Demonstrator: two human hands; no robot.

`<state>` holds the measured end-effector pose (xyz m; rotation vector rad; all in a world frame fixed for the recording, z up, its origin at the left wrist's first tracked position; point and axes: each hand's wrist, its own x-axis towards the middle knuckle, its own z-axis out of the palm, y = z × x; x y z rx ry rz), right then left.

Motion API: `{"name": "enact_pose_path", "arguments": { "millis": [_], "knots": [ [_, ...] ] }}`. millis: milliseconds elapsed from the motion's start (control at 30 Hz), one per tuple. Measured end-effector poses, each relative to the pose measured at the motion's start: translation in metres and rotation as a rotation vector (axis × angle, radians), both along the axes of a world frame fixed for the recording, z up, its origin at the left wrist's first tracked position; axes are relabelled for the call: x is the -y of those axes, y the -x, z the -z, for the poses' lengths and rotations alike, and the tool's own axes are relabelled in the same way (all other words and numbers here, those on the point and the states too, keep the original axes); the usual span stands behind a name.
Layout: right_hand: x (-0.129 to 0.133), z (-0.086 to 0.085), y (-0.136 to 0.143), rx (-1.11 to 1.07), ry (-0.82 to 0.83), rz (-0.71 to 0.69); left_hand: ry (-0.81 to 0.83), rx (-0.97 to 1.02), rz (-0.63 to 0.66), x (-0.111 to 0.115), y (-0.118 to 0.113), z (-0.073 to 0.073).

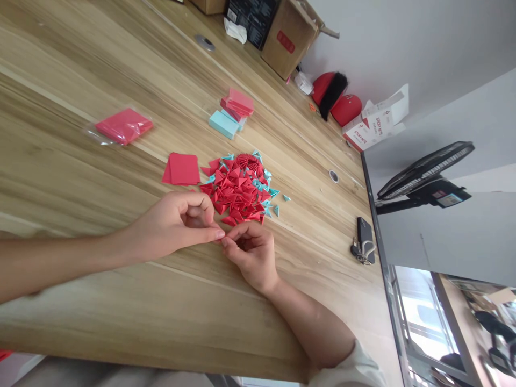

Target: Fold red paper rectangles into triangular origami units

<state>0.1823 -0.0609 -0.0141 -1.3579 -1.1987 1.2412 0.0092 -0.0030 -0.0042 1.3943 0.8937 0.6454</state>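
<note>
My left hand (183, 223) and my right hand (256, 255) meet fingertip to fingertip just in front of a pile of folded paper triangles (237, 193). Both are closed in a pinch. Whatever lies between the fingertips is too small and hidden to name. The pile is mostly red, with light blue triangles along its far and right edges. A ring of joined red pieces (249, 161) sits at its back. Left of the pile, beyond my left hand, lies a short stack of red paper squares (183, 168).
Farther back lie a bagged red paper pack (124, 126), light blue paper packs (224, 123) and red paper packs (238, 102). Cardboard boxes (288, 40), a white sticky-note box (374, 123), a black fan (425, 172) and a dark case with keys (365, 239) line the far and right edges.
</note>
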Motion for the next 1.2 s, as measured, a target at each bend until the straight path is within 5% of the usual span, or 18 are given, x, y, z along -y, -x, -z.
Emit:
{"name": "enact_pose_path", "arguments": {
  "millis": [367, 1200],
  "knots": [
    [-0.0031, -0.0019, -0.0057, -0.124, 0.053, -0.04, 0.035, 0.135, -0.038, -0.0031, 0.0004, 0.0024],
    [-0.0037, -0.0038, -0.0066, -0.13, 0.032, -0.06, 0.106, 0.073, 0.167, -0.0073, 0.0012, 0.0026]
  ]
}}
